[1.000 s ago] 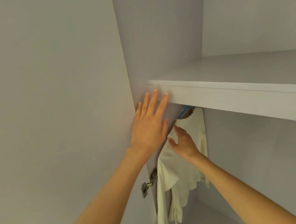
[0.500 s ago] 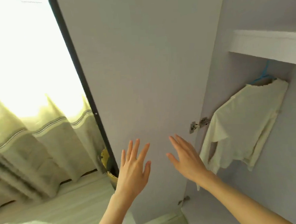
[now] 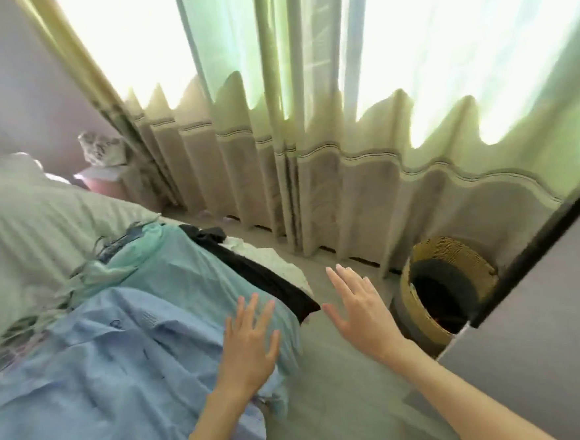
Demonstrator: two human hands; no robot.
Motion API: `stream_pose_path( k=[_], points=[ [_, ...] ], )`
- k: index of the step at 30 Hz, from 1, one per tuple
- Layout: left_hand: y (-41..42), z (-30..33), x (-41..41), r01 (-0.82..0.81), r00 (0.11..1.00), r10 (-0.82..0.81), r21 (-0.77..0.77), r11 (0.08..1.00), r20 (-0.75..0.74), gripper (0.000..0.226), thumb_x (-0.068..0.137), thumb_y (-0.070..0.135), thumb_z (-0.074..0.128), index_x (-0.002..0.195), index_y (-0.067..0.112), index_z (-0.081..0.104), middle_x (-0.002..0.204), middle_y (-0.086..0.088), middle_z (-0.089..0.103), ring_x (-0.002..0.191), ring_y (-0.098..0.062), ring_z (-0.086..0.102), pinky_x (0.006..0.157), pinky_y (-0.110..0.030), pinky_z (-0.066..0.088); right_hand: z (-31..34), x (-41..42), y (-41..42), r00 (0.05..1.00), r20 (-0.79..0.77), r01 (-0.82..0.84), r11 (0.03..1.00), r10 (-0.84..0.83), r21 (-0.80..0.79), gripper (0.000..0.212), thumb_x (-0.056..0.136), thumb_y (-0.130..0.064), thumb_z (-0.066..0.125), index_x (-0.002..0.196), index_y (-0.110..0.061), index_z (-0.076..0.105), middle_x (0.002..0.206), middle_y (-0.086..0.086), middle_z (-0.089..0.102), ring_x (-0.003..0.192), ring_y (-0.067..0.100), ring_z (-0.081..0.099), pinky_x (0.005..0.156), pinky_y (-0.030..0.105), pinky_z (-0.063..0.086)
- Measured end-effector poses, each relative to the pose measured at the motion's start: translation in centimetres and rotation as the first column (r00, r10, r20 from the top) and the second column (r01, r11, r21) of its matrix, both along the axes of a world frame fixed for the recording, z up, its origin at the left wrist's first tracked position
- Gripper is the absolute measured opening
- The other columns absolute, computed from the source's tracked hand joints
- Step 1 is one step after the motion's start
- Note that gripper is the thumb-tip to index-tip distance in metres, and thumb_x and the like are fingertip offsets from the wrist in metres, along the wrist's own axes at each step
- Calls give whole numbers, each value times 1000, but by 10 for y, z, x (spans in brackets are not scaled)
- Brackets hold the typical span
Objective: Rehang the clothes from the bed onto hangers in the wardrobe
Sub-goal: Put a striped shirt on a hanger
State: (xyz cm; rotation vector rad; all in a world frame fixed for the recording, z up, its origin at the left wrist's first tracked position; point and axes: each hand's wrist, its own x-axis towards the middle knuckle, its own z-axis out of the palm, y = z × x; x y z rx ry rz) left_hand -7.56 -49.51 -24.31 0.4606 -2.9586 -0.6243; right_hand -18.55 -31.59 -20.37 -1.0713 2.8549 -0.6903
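A: Both hands up front, fingers spread, holding nothing. Left hand over the blue garment.
B: Right hand?
A: Over bare floor. Basket to its right, black garment past left fingertips, curtains beyond.

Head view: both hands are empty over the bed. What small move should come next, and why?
Probably lower the left hand onto the light blue garment right under it and grip it: both hands are open, the right hand over bare floor.

bed, blue garment, teal garment, black garment on it
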Motion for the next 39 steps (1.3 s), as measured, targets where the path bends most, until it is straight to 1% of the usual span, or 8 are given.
stream_pose_path(
  k=[5, 10, 12, 16, 22, 28, 33, 39],
  points=[
    [-93, -22, 62, -250, 965, 248, 17, 968, 89, 84, 71, 58, -2, 146, 26, 21, 156, -4, 7, 144, -23, -4, 115, -42, 5, -16, 15, -121, 976, 43, -212, 977, 212, 11, 61, 96, -37, 45, 148, -17, 20, 153, 6, 24, 143, 21, 16, 116, 36, 9],
    [-157, -42, 106, -405, 892, 392, 15, 914, 226, 76, 78, 57, 1, 148, 28, 9, 157, -1, -2, 143, -20, -11, 116, -38, -1, -44, 31, -210, 936, 109, -341, 939, 335, 44, 61, 97, -41, 38, 148, -19, 15, 155, 1, 18, 144, 18, 9, 116, 33, 5],
    [-175, -49, 125, -456, 860, 434, 25, 890, 269, 81, 75, 60, -4, 148, 28, 8, 157, -1, -3, 143, -20, -11, 116, -37, -2, -55, 39, -240, 917, 139, -383, 922, 374, 47, 61, 97, -44, 38, 148, -19, 17, 154, 2, 22, 144, 20, 12, 116, 33, 8],
    [-208, -65, 164, -582, 777, 536, 53, 811, 331, 59, 95, 50, 18, 148, 27, 7, 156, -1, -6, 143, -20, -12, 116, -36, -4, -70, 56, -297, 862, 189, -491, 867, 470, 88, 58, 98, -36, 42, 147, -15, 20, 151, 2, 27, 142, 21, 18, 114, 33, 12],
    [-242, -88, 214, -782, 603, 705, 102, 615, 373, 52, 101, 30, 28, 148, 24, 7, 157, -1, -5, 143, -19, -12, 116, -35, -5, -85, 66, -387, 783, 226, -609, 788, 580, 86, 50, 93, -23, 54, 138, -6, 40, 134, 11, 47, 124, 31, 42, 102, 35, 29],
    [-291, -103, 220, -893, 444, 835, 92, 440, 325, 50, 101, 28, 28, 148, 22, 11, 157, -2, -5, 143, -17, -12, 113, -30, -7, -119, 55, -490, 725, 299, -670, 736, 620, 100, 48, 91, -23, 58, 133, -3, 46, 131, 17, 50, 122, 35, 45, 103, 43, 32],
    [-340, -118, 205, -918, 397, 868, 139, 372, 298, 54, 101, 27, 29, 148, 22, 5, 156, -2, -6, 138, -7, -14, 113, -27, -4, -142, 43, -576, 663, 353, -735, 664, 661, 137, 44, 93, -21, 53, 133, -2, 47, 132, 18, 50, 122, 36, 45, 102, 41, 32],
    [-446, -149, 208, -956, 294, 902, 111, 273, 315, 58, 99, 23, 35, 148, 12, 8, 156, -9, 9, 144, -22, 7, 116, -36, 11, -174, 39, -674, 573, 389, -815, 549, 721, 184, 43, 97, -25, 45, 136, -5, 43, 137, 14, 46, 126, 31, 42, 101, 39, 34]
  ],
)
